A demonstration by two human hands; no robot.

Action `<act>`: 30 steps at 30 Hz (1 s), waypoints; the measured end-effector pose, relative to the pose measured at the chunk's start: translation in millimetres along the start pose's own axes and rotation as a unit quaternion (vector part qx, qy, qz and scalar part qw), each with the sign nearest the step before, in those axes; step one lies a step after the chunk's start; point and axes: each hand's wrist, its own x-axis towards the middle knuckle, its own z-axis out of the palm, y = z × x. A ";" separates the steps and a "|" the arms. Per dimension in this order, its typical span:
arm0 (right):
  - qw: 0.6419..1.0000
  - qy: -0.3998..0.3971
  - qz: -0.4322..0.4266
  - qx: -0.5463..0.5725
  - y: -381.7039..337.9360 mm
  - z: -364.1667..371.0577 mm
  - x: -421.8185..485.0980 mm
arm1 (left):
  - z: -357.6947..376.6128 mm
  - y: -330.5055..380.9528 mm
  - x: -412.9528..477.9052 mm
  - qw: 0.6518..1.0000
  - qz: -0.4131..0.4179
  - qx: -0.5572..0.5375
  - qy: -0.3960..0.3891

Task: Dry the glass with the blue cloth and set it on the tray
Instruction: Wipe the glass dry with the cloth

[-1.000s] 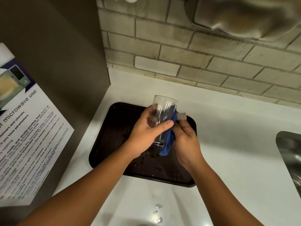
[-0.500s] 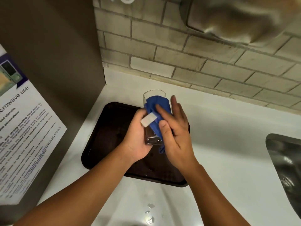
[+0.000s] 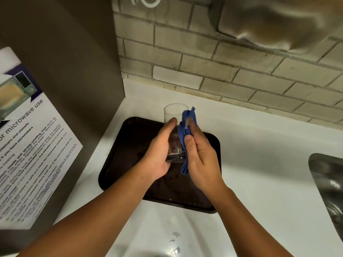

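A clear tall glass (image 3: pixel 173 115) is held upright above the dark tray (image 3: pixel 130 145), mouth up. My left hand (image 3: pixel 159 154) wraps around its lower half from the left. My right hand (image 3: pixel 200 156) presses the folded blue cloth (image 3: pixel 187 125) against the glass's right side, fingers pointing up. The cloth runs from near the rim down past the base, and its lower end hangs below my palm. The tray lies flat on the white counter with water drops on its surface.
A brown cabinet side (image 3: pixel 74 89) with a microwave notice (image 3: pixel 27 154) stands at the left. A tiled wall (image 3: pixel 222 71) is behind, a steel sink (image 3: pixel 330 186) at the right edge. Water drops (image 3: pixel 175 236) lie on the white counter (image 3: pixel 269 164) near me.
The cloth has shifted from the front of the glass to its right side, and my right hand has slid round with it. The left hand still holds the glass.
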 end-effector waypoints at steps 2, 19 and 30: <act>0.999 -0.008 0.003 0.034 4.3 0.8 -0.9 | -1.4 0.3 1.6 1.000 0.012 0.005 0.008; 0.935 0.013 0.216 0.281 18.1 5.6 8.8 | -23.7 -21.2 0.4 0.997 0.053 0.054 -0.014; 0.897 0.033 0.244 0.367 29.6 -0.6 16.2 | -25.0 -22.8 1.0 0.991 0.093 0.099 -0.003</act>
